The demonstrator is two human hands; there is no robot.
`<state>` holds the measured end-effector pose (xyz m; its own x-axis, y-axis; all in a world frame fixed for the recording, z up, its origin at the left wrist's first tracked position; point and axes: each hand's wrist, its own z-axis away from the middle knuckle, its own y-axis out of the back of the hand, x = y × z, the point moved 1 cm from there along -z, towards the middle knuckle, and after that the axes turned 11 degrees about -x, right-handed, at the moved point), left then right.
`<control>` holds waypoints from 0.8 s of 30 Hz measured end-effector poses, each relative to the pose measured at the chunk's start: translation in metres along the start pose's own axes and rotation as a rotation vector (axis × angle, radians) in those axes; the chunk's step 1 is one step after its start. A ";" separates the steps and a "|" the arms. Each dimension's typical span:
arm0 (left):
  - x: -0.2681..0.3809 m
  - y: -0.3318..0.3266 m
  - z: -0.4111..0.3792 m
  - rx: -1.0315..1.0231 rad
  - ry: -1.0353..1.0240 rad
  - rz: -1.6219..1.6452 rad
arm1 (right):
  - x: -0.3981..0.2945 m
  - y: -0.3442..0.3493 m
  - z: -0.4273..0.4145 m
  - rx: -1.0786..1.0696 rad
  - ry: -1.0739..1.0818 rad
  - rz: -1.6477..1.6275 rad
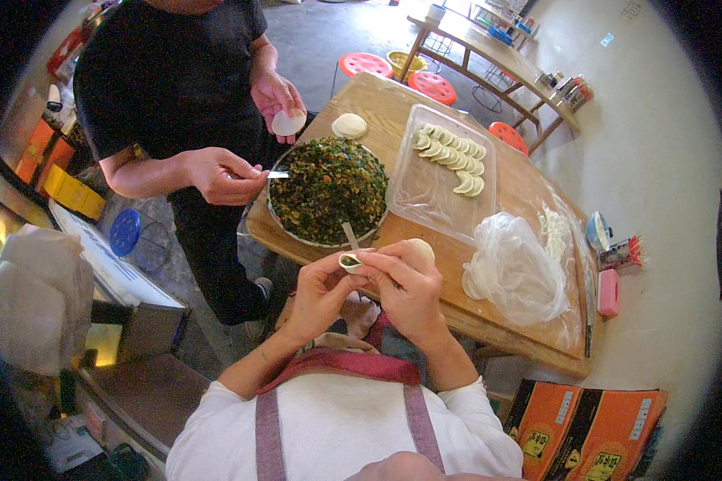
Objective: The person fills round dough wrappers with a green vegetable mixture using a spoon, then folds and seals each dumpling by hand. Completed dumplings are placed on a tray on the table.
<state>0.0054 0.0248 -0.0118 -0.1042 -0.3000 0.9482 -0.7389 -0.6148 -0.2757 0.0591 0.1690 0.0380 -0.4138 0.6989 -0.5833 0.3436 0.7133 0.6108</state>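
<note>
Between my left hand [322, 294] and my right hand [406, 288] is a partly folded dumpling [350, 261], its dark green filling visible at the gap. Both hands pinch its edge. Behind my right fingers, a pale round wrapper [422, 249] shows in part. Just beyond my hands stands a large bowl of chopped green filling [328, 186], with a utensil handle [350, 234] leaning out of it. A stack of round wrappers [349, 125] lies past the bowl. To its right, a clear plastic tray [400, 198] holds rows of folded dumplings [448, 153].
Across the bowl, a person in black [174, 78] holds a wrapper [289, 122] and a metal utensil [278, 175] over the filling. A plastic bag [514, 270] and loose flour [553, 231] lie on the wooden table [445, 300]. Orange boxes [614, 421] stand at the lower right.
</note>
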 end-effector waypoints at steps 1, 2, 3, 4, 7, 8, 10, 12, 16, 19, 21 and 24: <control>-0.001 -0.001 0.000 0.004 -0.006 0.006 | -0.001 -0.001 0.000 0.007 0.002 0.036; -0.002 -0.002 0.000 0.008 -0.012 0.012 | -0.002 -0.002 0.000 0.013 0.004 0.072; -0.003 -0.002 -0.001 0.011 -0.018 0.018 | -0.003 -0.003 0.001 0.020 0.006 0.109; -0.004 -0.002 0.000 0.007 -0.013 0.026 | -0.002 -0.005 0.001 0.031 0.009 0.113; -0.006 -0.001 0.000 0.004 0.014 0.034 | 0.001 -0.008 0.003 0.030 0.031 0.114; -0.003 -0.001 0.000 0.007 0.030 0.027 | 0.002 -0.004 0.002 0.010 0.047 0.107; -0.003 0.002 0.000 0.015 0.041 0.003 | 0.002 0.001 -0.001 -0.020 0.068 0.129; -0.004 0.006 0.000 0.015 0.036 -0.028 | -0.001 0.007 -0.004 -0.039 0.071 0.194; 0.002 0.005 -0.002 -0.013 -0.028 -0.133 | -0.014 0.013 -0.014 -0.148 0.139 0.172; -0.004 0.007 0.000 -0.033 -0.022 -0.170 | -0.013 0.014 -0.017 -0.203 0.109 0.183; -0.002 0.005 0.001 -0.036 0.005 -0.169 | -0.008 0.015 -0.016 -0.204 0.092 0.090; 0.003 0.001 0.001 -0.021 0.032 -0.097 | -0.008 0.013 -0.013 -0.174 -0.102 -0.024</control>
<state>0.0046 0.0223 -0.0092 -0.0530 -0.2162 0.9749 -0.7605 -0.6240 -0.1797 0.0556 0.1716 0.0578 -0.3295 0.6899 -0.6446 0.1797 0.7161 0.6745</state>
